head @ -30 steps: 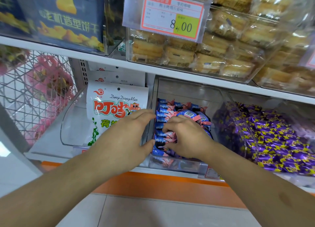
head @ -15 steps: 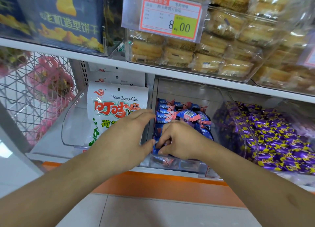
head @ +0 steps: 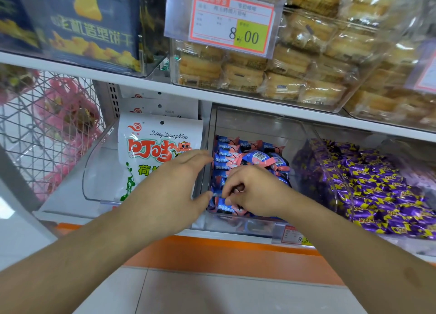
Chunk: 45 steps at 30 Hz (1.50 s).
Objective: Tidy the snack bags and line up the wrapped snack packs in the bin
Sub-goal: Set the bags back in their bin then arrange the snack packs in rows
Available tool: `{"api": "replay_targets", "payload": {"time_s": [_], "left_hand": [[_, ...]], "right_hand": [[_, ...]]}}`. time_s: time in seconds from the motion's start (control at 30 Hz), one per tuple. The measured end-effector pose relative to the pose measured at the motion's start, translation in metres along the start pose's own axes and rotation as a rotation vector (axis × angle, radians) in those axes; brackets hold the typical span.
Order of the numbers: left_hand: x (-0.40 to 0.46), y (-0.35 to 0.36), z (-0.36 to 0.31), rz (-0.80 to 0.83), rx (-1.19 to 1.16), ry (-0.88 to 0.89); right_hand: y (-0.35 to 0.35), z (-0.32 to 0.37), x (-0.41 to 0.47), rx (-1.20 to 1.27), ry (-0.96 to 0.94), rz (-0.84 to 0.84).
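A clear plastic bin (head: 259,125) on the lower shelf holds several blue-and-pink wrapped snack packs (head: 257,157), a row of them lined up along its left wall. My right hand (head: 254,191) is inside the bin near its front, fingers curled and pinching one blue-and-pink pack (head: 223,204). My left hand (head: 172,186) lies flat with straight fingers against the bin's left wall, partly covering a white snack bag (head: 155,146) standing in the neighbouring clear bin. More white bags stand behind that one.
To the right, another clear bin holds purple-and-yellow wrapped candies (head: 368,186). The shelf above carries wrapped cakes (head: 283,78), a price tag (head: 232,19) and blue biscuit boxes (head: 89,26). A wire basket (head: 44,129) with pink packs stands at the left. An orange shelf base (head: 224,257) runs below.
My right hand has slid down toward the bin's front and closed its fingers on a pack there. My left hand has stayed against the bin's left wall.
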<state>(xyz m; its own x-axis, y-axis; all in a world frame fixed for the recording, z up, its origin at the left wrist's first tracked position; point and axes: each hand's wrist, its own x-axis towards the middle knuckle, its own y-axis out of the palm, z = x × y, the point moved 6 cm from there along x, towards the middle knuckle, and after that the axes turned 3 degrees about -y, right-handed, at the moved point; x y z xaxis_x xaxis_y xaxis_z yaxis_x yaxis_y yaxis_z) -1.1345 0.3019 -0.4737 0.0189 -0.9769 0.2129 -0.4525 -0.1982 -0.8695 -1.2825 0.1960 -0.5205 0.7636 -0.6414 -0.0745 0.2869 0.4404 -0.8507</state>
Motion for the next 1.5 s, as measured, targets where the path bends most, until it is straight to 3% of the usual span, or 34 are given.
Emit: {"api": "replay_targets", "payload": {"time_s": [0.1,0.23,0.4,0.8,1.1,1.3,1.43,1.5], "left_hand": [[0.0,0.0,0.0,-0.003,-0.001,-0.004],[0.0,0.0,0.0,0.005,-0.005,-0.003],[0.0,-0.002,-0.001,-0.006,-0.007,-0.002],[0.0,-0.001,-0.001,-0.001,-0.007,0.0],[0.001,-0.001,0.0,0.002,-0.014,0.002],[0.001,-0.001,-0.001,-0.004,-0.013,0.001],[0.001,-0.001,-0.001,-0.009,-0.011,0.001],[0.001,0.0,-0.001,-0.005,-0.015,0.0]], "right_hand": [[0.005,0.004,0.002,-0.097,-0.039,-0.009],[-0.017,-0.005,-0.001,-0.086,0.047,-0.093],[-0.02,-0.017,-0.003,-0.419,0.196,0.001],[-0.001,-0.01,0.005,-0.163,0.086,-0.113],[-0.05,-0.029,-0.015,-0.109,0.151,-0.221],[-0.043,-0.043,-0.031,-0.255,0.318,0.079],[-0.045,-0.042,-0.032,-0.176,0.314,0.007],[-0.042,-0.038,-0.029,-0.249,0.273,-0.058]]}}
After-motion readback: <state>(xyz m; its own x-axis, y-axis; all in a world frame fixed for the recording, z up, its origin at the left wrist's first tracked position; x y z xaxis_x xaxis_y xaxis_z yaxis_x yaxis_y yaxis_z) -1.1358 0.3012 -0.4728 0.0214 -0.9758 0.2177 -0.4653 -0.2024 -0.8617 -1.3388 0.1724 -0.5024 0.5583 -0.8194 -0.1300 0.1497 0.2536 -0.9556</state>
